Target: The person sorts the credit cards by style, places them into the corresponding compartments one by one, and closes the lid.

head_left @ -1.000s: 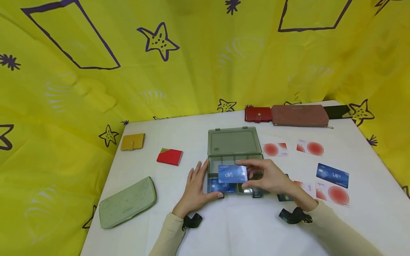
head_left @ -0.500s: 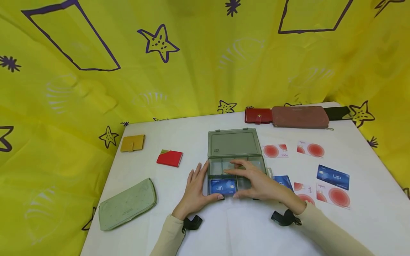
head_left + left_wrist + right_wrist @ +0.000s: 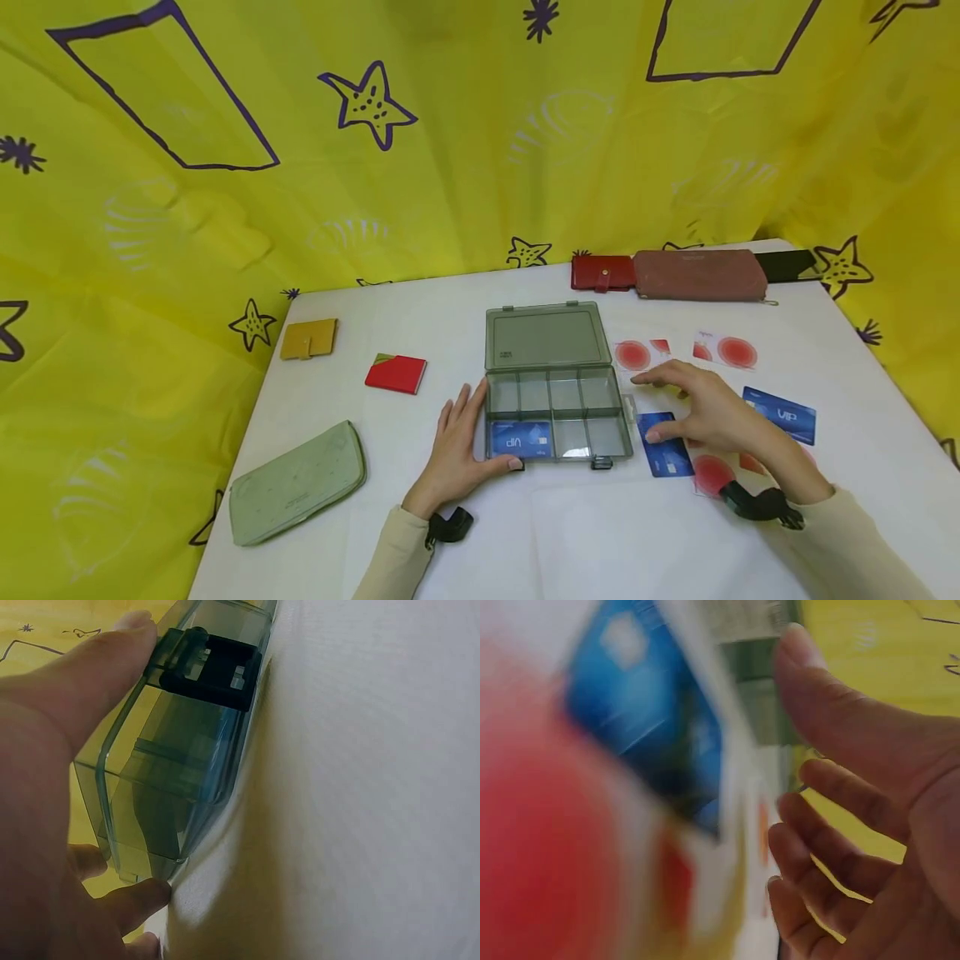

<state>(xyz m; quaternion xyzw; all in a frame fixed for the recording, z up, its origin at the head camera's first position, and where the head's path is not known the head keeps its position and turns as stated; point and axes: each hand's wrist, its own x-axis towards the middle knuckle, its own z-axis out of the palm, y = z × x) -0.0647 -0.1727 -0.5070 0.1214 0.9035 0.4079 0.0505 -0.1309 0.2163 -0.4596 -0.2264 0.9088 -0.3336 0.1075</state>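
A clear grey compartment box (image 3: 600,433) lies open in the middle of the white table, its lid (image 3: 543,335) folded back. A blue VIP card (image 3: 521,439) lies in its front left compartment. My left hand (image 3: 463,437) rests flat against the box's left wall, thumb along the front edge beside the latch (image 3: 214,671). My right hand (image 3: 701,412) hovers with spread fingers to the right of the box, over another blue card (image 3: 666,457) on the table, and its thumb touches that card. The right wrist view is blurred and shows this blue card (image 3: 645,727) near relaxed fingers (image 3: 840,787).
Red-circle cards (image 3: 641,353) (image 3: 726,350) (image 3: 711,475) and a blue VIP card (image 3: 787,414) lie at the right. Red (image 3: 602,272), brown (image 3: 699,274) and black (image 3: 786,265) wallets line the far edge. Yellow (image 3: 309,338), red (image 3: 396,372) and green (image 3: 298,482) wallets lie left.
My right hand laid the blue card into the box's front left compartment, let go, and moved right to the blue card on the table. The left hand stayed put.
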